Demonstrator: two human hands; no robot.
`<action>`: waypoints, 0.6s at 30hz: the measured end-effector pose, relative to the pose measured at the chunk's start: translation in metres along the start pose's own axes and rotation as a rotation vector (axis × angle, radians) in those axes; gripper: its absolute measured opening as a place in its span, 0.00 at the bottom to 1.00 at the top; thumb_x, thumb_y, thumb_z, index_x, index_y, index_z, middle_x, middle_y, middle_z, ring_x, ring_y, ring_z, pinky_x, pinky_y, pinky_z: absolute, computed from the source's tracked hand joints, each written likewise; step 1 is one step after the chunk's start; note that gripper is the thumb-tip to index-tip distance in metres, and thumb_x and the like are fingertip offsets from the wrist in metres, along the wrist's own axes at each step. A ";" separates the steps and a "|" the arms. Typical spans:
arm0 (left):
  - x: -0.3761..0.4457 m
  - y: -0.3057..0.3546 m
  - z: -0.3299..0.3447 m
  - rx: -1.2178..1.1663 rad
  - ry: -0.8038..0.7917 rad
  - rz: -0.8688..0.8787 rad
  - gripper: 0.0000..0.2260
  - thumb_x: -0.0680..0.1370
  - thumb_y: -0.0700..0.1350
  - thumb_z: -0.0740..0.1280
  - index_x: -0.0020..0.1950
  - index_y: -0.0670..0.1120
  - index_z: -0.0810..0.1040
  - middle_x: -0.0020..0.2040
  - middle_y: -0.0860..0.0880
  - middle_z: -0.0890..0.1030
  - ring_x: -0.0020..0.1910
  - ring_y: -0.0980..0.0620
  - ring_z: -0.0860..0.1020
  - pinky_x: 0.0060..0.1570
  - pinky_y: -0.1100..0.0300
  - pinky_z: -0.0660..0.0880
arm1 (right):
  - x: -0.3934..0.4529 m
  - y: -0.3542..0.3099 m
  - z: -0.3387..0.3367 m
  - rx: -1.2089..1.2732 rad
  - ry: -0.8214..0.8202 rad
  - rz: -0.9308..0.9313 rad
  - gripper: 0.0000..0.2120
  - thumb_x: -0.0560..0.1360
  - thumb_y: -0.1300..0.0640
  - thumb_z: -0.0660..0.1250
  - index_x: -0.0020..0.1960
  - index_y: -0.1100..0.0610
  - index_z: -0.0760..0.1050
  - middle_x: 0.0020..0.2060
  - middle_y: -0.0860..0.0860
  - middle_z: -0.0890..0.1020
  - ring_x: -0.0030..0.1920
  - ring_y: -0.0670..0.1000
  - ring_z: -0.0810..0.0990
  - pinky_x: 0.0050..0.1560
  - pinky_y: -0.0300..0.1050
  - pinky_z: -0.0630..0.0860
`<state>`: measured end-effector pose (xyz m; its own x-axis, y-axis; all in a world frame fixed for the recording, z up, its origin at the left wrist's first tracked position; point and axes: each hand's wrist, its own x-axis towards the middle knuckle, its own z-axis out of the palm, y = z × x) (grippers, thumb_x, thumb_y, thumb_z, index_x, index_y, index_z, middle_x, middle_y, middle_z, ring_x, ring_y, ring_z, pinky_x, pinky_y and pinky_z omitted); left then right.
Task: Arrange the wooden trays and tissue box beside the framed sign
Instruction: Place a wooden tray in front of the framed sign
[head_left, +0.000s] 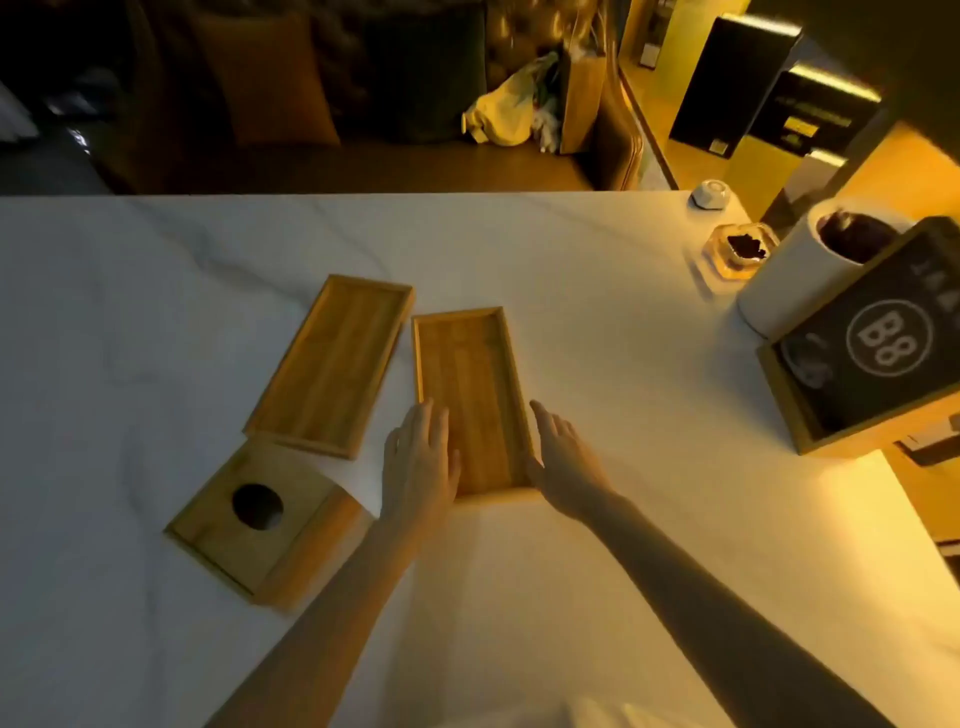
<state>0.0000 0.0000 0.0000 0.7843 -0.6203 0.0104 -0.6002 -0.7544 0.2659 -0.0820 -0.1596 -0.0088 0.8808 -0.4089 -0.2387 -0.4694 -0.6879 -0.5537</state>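
Two shallow wooden trays lie on the white marble table (649, 519). The left tray (332, 364) is angled; the right tray (467, 379) lies near the table's middle. My left hand (421, 462) rests flat on the near left edge of the right tray, fingers apart. My right hand (563, 457) touches that tray's near right edge, fingers extended. A wooden tissue box (291, 540) with a round hole on top sits at the near left. The framed sign (878, 338), black with "B8" in a wooden frame, stands at the right edge.
A white cylindrical container (800, 270) stands just behind the sign. A glass ashtray (740, 249) and a small white object (710, 195) sit at the far right corner. A sofa and bags lie beyond the table's far edge.
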 end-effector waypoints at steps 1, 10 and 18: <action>-0.004 -0.002 0.005 0.018 -0.027 -0.026 0.24 0.77 0.48 0.58 0.71 0.43 0.57 0.73 0.41 0.61 0.72 0.44 0.59 0.69 0.47 0.60 | -0.003 0.002 0.005 -0.025 -0.002 0.011 0.31 0.76 0.47 0.58 0.72 0.50 0.46 0.72 0.53 0.62 0.71 0.55 0.61 0.67 0.56 0.63; -0.023 -0.016 0.035 -0.059 -0.048 -0.276 0.23 0.78 0.49 0.55 0.70 0.40 0.57 0.73 0.40 0.61 0.73 0.43 0.56 0.70 0.46 0.58 | -0.016 0.016 0.033 -0.233 0.009 0.044 0.25 0.79 0.49 0.50 0.74 0.54 0.48 0.75 0.54 0.54 0.75 0.56 0.48 0.72 0.53 0.46; -0.014 -0.014 0.023 -0.284 -0.046 -0.429 0.15 0.78 0.42 0.57 0.62 0.39 0.71 0.70 0.37 0.67 0.71 0.38 0.59 0.67 0.43 0.60 | -0.015 -0.006 0.027 0.039 -0.008 0.172 0.26 0.78 0.60 0.57 0.73 0.55 0.52 0.74 0.53 0.59 0.73 0.56 0.53 0.73 0.53 0.54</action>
<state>-0.0062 0.0150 -0.0258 0.9390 -0.2815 -0.1977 -0.1547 -0.8588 0.4885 -0.0910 -0.1326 -0.0234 0.7883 -0.5138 -0.3385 -0.6104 -0.5842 -0.5348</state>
